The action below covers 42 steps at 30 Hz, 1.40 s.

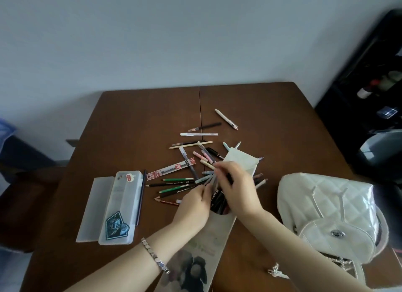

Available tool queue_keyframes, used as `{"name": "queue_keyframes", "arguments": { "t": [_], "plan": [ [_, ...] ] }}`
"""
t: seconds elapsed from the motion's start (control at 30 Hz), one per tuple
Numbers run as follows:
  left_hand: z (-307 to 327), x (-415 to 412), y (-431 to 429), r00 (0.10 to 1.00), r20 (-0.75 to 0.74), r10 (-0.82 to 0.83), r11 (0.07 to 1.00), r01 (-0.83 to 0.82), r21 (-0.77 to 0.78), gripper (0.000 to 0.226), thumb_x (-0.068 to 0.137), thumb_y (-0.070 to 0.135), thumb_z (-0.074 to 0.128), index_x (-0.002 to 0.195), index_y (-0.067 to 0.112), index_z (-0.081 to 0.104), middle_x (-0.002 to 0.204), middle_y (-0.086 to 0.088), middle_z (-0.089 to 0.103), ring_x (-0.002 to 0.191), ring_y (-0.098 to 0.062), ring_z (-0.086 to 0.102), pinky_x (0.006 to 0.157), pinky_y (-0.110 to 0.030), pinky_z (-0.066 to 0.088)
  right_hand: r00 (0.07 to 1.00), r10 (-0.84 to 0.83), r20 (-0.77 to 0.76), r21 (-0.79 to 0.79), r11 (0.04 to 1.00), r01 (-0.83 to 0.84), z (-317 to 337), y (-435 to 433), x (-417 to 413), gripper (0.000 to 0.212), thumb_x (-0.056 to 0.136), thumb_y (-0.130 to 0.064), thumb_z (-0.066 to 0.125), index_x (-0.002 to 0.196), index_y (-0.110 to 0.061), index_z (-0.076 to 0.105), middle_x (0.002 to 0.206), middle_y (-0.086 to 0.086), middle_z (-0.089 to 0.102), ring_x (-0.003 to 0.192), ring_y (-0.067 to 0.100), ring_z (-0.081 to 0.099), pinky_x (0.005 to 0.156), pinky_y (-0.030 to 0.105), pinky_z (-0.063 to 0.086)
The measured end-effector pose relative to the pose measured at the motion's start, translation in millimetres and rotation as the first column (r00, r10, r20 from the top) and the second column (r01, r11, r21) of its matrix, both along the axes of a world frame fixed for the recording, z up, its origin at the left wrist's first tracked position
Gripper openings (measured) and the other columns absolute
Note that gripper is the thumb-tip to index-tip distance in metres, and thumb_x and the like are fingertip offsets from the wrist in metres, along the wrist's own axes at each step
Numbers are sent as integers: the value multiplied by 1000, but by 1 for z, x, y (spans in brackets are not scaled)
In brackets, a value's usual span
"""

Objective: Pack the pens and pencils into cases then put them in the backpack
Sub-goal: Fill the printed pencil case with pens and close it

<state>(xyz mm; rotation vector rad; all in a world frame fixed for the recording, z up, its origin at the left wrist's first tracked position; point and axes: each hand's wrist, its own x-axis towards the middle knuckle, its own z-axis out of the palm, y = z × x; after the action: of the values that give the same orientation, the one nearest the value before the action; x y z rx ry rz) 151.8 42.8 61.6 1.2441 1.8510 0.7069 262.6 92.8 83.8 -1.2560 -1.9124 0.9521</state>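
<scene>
Bundle of pens [218, 200]: dark and grey barrels, lower ends inside the mouth of the long case, upper ends fanned out between both hands.
Long case [215, 233]: beige, lying lengthwise near the table's front edge, pale flap [239, 161] folded back at the far end; blurred dark picture printed near the close end.
Right hand [237, 189]: over the case mouth, fingers curled and clamped on the bundle's upper ends.
Left hand [192, 204]: just left of the mouth, fingertips close together against the bundle; gripping or only steadying, cannot tell.
Writing: white capitals on one dark barrel, partly hidden, not readable; red labels on a clear refill packet [171, 169], print too small to read.
Loose pens and pencils [177, 179]: scattered left of and beyond the hands, some crossing; a white pen [226, 119] farthest out.
Clear case [120, 204]: open at the left, lid [95, 206] flat beside it, a red sticker and a dark shield-shaped sticker on it, a dark pencil along its right edge.
Backpack [330, 204]: white, quilted, flap fastened with a metal clasp, at the right edge, apart from the long case.
Table [141, 117]: brown wood, far half bare, centre seam running away from the hands.
</scene>
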Motion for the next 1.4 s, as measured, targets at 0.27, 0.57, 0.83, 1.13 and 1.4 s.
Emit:
{"name": "queue_keyframes", "arguments": {
  "t": [0.27,0.57,0.83,1.13,1.4],
  "plan": [
    [4,-15,12,991,-15,-131,991,131,0,41,101,35,25,98,14,60,80,-2,64,77,-15,63,67,-35,48,826,371,424,112,884,-454,-20,31,-4,35,97,-20,37,123,-9,56,129,9,55,134,24,38,104,40,38],
    [-25,-51,41,986,-61,156,980,-162,-112,39,100,39,22,93,19,55,79,6,58,75,-4,55,60,-17,39,993,-22,114,133,991,6,-40,82,12,19,89,-1,53,103,-5,64,101,7,62,88,15,59,75,25,52],
    [-42,-66,72,938,-32,345,935,-347,-77,45,101,33,24,77,9,53,64,-2,50,58,-9,46,49,-18,32,735,7,678,-294,919,262,-117,162,2,25,92,-13,48,117,-8,51,117,12,56,110,28,50,86,39,45],
    [-49,-74,68,930,-13,367,925,-366,-99,42,101,32,24,70,17,49,67,-4,51,63,-11,50,53,-21,35,740,114,663,-273,957,98,-110,173,23,23,93,-6,38,114,-8,44,107,9,53,83,26,57,67,35,48],
    [-53,-70,60,945,-13,327,934,-326,-150,44,101,32,24,76,10,52,66,-5,50,61,-13,49,55,-22,36,247,337,909,-234,900,-367,-136,141,60,36,91,-6,49,125,-19,45,124,-2,41,93,17,53,63,22,47]
  ]
}}
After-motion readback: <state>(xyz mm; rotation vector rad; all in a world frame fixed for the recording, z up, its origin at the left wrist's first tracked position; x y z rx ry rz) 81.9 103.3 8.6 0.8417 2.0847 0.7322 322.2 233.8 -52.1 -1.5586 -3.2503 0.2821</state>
